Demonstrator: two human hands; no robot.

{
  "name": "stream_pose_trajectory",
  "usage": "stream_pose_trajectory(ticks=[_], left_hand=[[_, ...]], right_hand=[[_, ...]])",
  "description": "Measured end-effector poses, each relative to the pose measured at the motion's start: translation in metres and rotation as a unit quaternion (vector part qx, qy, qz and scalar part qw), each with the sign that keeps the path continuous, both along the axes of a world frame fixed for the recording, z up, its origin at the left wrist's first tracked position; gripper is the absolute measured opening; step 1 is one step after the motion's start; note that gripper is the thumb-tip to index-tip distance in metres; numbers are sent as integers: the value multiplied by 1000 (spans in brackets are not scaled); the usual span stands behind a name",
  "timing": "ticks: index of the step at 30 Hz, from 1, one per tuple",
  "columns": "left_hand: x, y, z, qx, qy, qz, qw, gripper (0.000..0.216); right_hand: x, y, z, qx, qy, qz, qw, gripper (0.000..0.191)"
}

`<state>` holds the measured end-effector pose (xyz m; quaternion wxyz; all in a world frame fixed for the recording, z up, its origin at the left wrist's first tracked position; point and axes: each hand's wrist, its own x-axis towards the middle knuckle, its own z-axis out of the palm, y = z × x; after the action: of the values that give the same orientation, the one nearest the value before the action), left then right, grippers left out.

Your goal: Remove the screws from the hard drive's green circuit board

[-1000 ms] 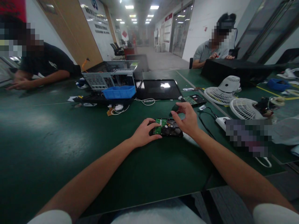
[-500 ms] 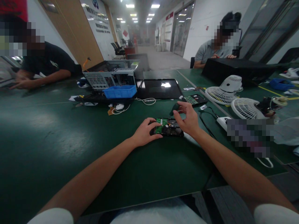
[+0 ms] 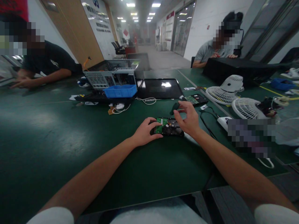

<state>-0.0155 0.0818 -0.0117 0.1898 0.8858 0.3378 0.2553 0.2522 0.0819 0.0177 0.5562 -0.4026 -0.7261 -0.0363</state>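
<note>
My left grip [image 3: 146,132] is clasping the left end of an open black device [image 3: 174,132], which is lying on the bench [image 3: 130,174] before me, its long axis running left to right, green board [image 3: 160,128] toward the left. My right grip [image 3: 189,119] is pinching a dark-handled screwdriver [image 3: 174,109], its shaft slanting down-left toward the device.

No text is clear enough for reading: on the white wall [image 3: 107,42] at left, the rows of characters [image 3: 101,22] under a blue logo [image 3: 96,3] are too blurred, and the pale mark [image 3: 54,63] on a co-worker's dark shirt [image 3: 48,53] is also illegible.
</note>
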Motion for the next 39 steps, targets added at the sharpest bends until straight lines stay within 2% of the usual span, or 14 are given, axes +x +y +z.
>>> stream_pose_trajectory(ticks=[7, 15, 27, 35, 39], left_hand=[[0, -1, 3, -6, 1, 0, 1000, 57], [-1, 0, 1, -7, 10, 7, 1000, 58], [0, 2, -2, -5, -1, 4, 1000, 58], [1, 1, 1, -25, -10, 23, 999, 77], [1, 1, 2, -36, -3, 29, 999, 77]], right_hand=[[-2, 2, -4, -2, 22, 5, 1000, 44], [-2, -2, 2, -5, 8, -39, 999, 41], [1, 1, 0, 15, -5, -8, 1000, 39], [1, 2, -1, 18, 20, -10, 1000, 38], [1, 0, 2, 15, 12, -16, 1000, 36]])
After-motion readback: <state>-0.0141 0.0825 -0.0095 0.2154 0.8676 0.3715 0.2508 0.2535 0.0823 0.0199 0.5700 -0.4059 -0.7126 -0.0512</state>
